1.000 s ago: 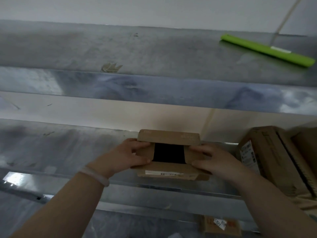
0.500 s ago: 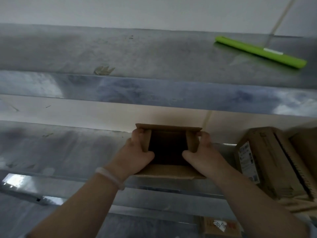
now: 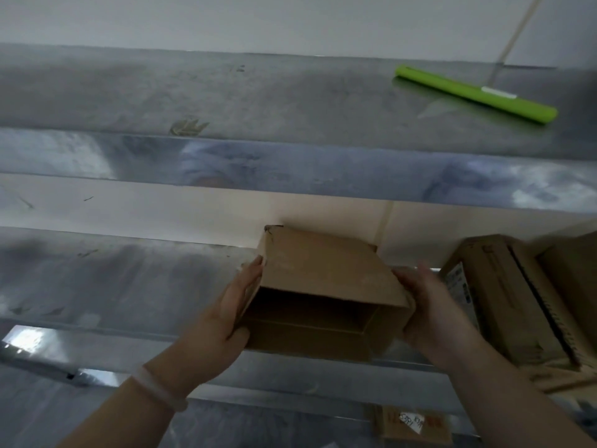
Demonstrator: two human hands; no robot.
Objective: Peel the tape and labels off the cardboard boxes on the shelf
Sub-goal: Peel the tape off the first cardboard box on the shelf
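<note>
The box [image 3: 323, 276] is held up between both hands at the front lip of the shelf [image 3: 113, 279], its near bottom edge jutting past that lip. Its open end faces the person and a plain side is on top. The left hand [image 3: 232, 313] grips the left wall, fingers laid along it and thumb hooked at the lower front corner. The right hand [image 3: 433, 313] clasps the right wall; it is blurred, so I cannot tell how its fingers lie. Steel shelf shows wide to the left of the box. On the right, the other boxes [image 3: 504, 302] stand near the right hand, with a narrow gap between. The far top corner of the box sits just below the upper shelf [image 3: 258, 163], where a green squeegee [image 3: 475, 93] lies. Half a second ago the opening faced upward with the flaps held apart; now the box is tipped toward the person.
</note>
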